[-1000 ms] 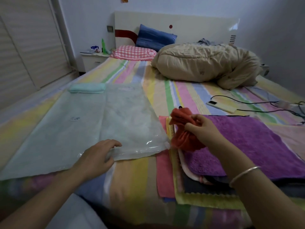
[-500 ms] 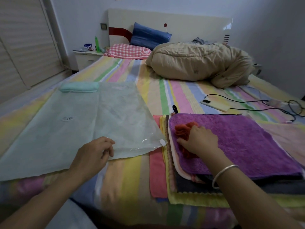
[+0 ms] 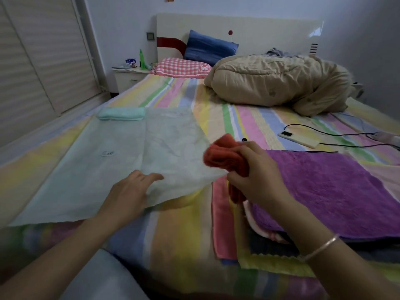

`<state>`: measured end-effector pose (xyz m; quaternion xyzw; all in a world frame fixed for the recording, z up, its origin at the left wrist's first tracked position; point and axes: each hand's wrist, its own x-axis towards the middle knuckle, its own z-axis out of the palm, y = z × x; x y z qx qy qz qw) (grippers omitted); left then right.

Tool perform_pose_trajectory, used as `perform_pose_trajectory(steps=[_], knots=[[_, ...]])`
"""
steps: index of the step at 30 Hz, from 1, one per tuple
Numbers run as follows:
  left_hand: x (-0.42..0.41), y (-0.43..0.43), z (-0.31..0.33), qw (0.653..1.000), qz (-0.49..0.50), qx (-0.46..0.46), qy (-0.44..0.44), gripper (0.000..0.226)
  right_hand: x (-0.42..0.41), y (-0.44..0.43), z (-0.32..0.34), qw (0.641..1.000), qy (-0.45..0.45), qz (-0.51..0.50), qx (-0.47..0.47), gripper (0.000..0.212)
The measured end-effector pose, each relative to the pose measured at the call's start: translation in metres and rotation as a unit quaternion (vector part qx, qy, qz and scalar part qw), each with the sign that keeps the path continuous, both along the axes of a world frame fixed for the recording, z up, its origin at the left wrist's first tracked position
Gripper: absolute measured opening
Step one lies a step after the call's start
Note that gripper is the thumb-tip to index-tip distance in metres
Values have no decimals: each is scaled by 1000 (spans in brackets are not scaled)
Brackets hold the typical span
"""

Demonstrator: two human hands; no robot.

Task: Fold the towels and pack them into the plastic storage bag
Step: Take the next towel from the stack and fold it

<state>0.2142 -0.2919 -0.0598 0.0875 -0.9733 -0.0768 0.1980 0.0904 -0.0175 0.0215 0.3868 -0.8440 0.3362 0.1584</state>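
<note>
A pale translucent plastic storage bag (image 3: 121, 161) lies flat on the striped bed. My left hand (image 3: 129, 191) holds its near edge, and the near right corner is raised off the sheet. My right hand (image 3: 255, 176) grips a crumpled red-orange towel (image 3: 223, 156) in the air, just right of that raised corner. Below it is a stack of flat towels: a purple towel (image 3: 335, 191) on top, a pink towel (image 3: 220, 213) and a yellow towel (image 3: 270, 265) showing at the edges. A folded mint towel (image 3: 121, 113) sits at the bag's far end.
A bunched beige quilt (image 3: 277, 83) fills the far right of the bed, with a checked pillow (image 3: 181, 68) and a blue pillow (image 3: 210, 48) at the headboard. A power bank (image 3: 298, 139) with black cables lies right of centre. A nightstand (image 3: 127, 76) and slatted doors (image 3: 39, 61) are on the left.
My right hand has lifted the red-orange towel off the purple towel and moved it left towards the bag's corner. The bag's near edge has risen under my left hand.
</note>
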Motion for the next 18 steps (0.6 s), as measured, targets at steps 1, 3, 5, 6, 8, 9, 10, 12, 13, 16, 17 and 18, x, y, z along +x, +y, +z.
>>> perform_pose_trajectory(steps=[1,3,5,6,8,9,10,12,13,16,17,18], knots=[[-1,-2,7,1000,0,26,7,64,17,-15,7,995,19,98,14,45],[-3,-8,19,997,-24,63,24,55,42,-49,5,962,94,222,124,48],[-5,-14,31,991,-60,115,31,56,50,-81,-9,931,153,231,240,46],[-5,-15,37,985,-70,153,28,61,49,-93,-18,923,154,210,284,44],[-5,-16,48,967,-77,241,19,66,46,-108,-24,923,76,152,344,39],[-4,-15,53,956,-89,280,18,64,45,-115,-22,917,12,120,380,38],[-4,-14,56,946,-103,308,15,61,44,-122,-19,898,-49,97,425,40],[-5,-14,59,936,-131,326,0,52,38,-138,-12,870,-145,77,466,48],[-7,-15,59,936,-143,323,-11,48,34,-145,-8,870,-193,77,447,48],[-13,-23,63,936,-159,315,-21,45,19,-165,-2,858,-432,112,256,34],[-15,-27,67,932,-160,324,-16,43,14,-170,-2,843,-493,115,184,28],[-19,-31,72,927,-160,339,-7,42,8,-176,-5,833,-528,101,135,27]])
